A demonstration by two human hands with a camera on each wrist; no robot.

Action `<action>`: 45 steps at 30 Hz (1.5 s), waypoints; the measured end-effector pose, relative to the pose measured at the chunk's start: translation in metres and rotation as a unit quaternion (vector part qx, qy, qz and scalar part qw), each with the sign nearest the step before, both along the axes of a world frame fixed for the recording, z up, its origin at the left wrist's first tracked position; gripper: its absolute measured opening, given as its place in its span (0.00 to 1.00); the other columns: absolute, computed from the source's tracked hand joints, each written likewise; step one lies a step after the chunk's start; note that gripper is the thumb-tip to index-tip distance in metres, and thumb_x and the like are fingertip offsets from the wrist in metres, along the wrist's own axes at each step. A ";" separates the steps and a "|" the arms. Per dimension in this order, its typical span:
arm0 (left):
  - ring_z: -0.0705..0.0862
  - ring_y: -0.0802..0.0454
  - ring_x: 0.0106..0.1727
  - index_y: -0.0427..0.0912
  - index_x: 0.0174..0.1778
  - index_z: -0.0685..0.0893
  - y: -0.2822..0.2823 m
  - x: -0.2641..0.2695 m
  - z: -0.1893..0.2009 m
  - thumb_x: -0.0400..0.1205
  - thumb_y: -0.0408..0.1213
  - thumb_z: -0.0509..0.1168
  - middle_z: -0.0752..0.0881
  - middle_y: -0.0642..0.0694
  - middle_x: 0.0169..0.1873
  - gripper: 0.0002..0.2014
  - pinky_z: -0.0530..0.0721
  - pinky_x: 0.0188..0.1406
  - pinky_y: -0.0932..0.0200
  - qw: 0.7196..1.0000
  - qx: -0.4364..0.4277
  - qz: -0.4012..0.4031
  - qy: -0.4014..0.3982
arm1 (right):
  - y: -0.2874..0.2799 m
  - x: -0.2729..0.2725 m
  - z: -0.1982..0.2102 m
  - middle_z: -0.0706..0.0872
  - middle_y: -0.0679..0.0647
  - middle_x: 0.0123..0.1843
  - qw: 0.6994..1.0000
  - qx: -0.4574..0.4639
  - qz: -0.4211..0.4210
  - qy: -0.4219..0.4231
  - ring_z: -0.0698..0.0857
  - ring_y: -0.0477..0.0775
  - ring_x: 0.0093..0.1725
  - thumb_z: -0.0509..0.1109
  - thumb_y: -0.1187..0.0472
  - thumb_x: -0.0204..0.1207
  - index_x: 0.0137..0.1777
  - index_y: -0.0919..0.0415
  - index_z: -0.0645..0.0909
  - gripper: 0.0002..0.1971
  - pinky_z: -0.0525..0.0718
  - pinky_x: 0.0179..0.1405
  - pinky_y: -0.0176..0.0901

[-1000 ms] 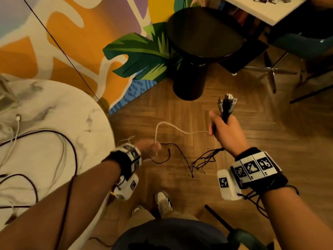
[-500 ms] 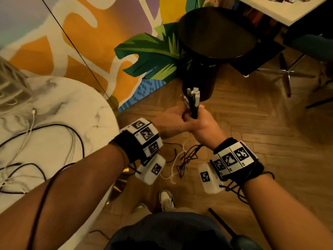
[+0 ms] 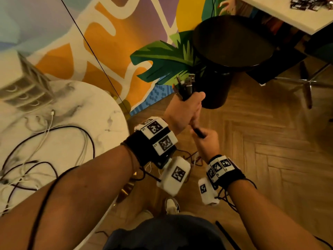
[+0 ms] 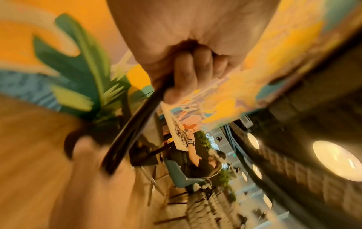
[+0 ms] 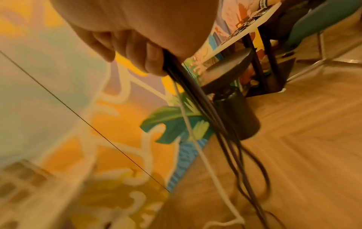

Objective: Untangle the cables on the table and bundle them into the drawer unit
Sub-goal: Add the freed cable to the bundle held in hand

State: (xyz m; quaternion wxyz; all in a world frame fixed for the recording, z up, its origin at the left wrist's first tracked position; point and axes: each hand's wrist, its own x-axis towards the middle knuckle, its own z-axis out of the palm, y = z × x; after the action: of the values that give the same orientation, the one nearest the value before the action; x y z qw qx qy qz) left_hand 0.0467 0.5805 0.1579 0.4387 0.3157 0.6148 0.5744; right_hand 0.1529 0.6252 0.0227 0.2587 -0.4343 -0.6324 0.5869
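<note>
Raised higher since a moment ago, the cable bundle (image 3: 187,87) sits clenched in the left hand (image 3: 182,112); right hand (image 3: 207,139) grips it below, beside the desk (image 3: 111,123); trailing ends risk re-snagging

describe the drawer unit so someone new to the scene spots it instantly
Start at the round white marble table on the left of the head view. At its far left edge stands the drawer unit, a pale boxy stack of small drawers. It is the only upright box there; everything else on the marble is loose cables.
</note>
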 end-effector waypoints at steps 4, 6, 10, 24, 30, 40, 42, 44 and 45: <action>0.68 0.57 0.21 0.50 0.23 0.69 -0.010 -0.025 0.037 0.80 0.40 0.62 0.71 0.52 0.20 0.18 0.68 0.24 0.61 0.904 -0.025 -0.091 0.416 | 0.015 0.012 -0.054 0.69 0.48 0.21 0.983 0.012 0.004 -0.183 0.67 0.50 0.22 0.68 0.67 0.75 0.23 0.51 0.76 0.19 0.67 0.27 0.42; 0.75 0.50 0.24 0.45 0.27 0.76 -0.020 -0.040 0.058 0.76 0.48 0.57 0.78 0.48 0.22 0.15 0.75 0.27 0.55 0.815 -0.035 -0.122 0.566 | 0.022 0.015 -0.068 0.73 0.50 0.23 0.973 0.000 0.010 -0.231 0.70 0.51 0.23 0.67 0.65 0.77 0.35 0.57 0.84 0.10 0.70 0.26 0.40; 0.77 0.44 0.27 0.40 0.36 0.83 -0.026 -0.062 0.084 0.74 0.50 0.49 0.82 0.43 0.26 0.21 0.77 0.28 0.50 0.711 -0.048 -0.120 0.691 | 0.031 0.011 -0.086 0.82 0.58 0.32 0.959 -0.018 -0.009 -0.283 0.79 0.59 0.31 0.63 0.68 0.78 0.54 0.65 0.87 0.12 0.77 0.31 0.43; 0.59 0.54 0.20 0.47 0.33 0.74 -0.044 -0.105 0.100 0.77 0.43 0.54 0.60 0.55 0.20 0.09 0.65 0.27 0.55 0.646 -0.087 -0.037 0.757 | 0.056 -0.029 -0.092 0.88 0.67 0.49 0.923 0.046 0.032 -0.380 0.84 0.70 0.52 0.63 0.59 0.81 0.61 0.66 0.83 0.15 0.82 0.56 0.58; 0.75 0.51 0.26 0.48 0.28 0.78 -0.043 -0.082 0.056 0.78 0.35 0.65 0.74 0.59 0.23 0.12 0.71 0.29 0.75 0.879 0.071 0.078 0.465 | 0.052 -0.006 -0.114 0.86 0.64 0.58 0.825 0.033 0.173 -0.537 0.83 0.67 0.59 0.64 0.50 0.78 0.61 0.62 0.81 0.18 0.78 0.64 0.55; 0.78 0.58 0.29 0.48 0.31 0.79 -0.049 -0.034 -0.023 0.82 0.43 0.66 0.80 0.50 0.26 0.12 0.79 0.35 0.61 0.994 -0.107 0.025 -0.002 | 0.000 -0.045 -0.039 0.77 0.49 0.68 0.904 0.146 0.316 -0.249 0.76 0.54 0.69 0.76 0.42 0.64 0.72 0.38 0.67 0.36 0.79 0.64 0.57; 0.81 0.53 0.40 0.45 0.44 0.82 -0.057 -0.026 -0.039 0.78 0.52 0.66 0.82 0.49 0.36 0.13 0.79 0.48 0.53 0.985 -0.171 0.027 -0.018 | -0.023 -0.055 0.005 0.83 0.46 0.49 0.927 0.144 0.329 -0.113 0.84 0.42 0.47 0.73 0.58 0.73 0.63 0.48 0.76 0.19 0.84 0.46 0.45; 0.80 0.55 0.45 0.43 0.52 0.81 -0.067 -0.024 -0.046 0.79 0.54 0.65 0.80 0.53 0.39 0.18 0.76 0.52 0.58 0.975 -0.212 0.059 -0.010 | -0.044 -0.061 0.037 0.81 0.45 0.43 0.942 0.062 0.330 -0.019 0.83 0.38 0.38 0.70 0.76 0.74 0.60 0.57 0.78 0.19 0.84 0.40 0.36; 0.81 0.56 0.45 0.43 0.50 0.81 -0.071 -0.025 -0.048 0.79 0.53 0.65 0.80 0.53 0.38 0.15 0.77 0.50 0.60 0.976 -0.205 0.075 -0.003 | -0.050 -0.063 0.041 0.81 0.44 0.46 0.948 0.040 0.316 0.009 0.84 0.34 0.41 0.69 0.79 0.73 0.59 0.53 0.77 0.22 0.84 0.42 0.31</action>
State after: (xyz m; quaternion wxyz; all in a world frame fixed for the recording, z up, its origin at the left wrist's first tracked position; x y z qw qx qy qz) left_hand 0.0213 0.5096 0.1104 0.4515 0.1707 0.7402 0.4682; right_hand 0.0898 0.5755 0.0641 0.0824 -0.1964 -0.7580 0.6165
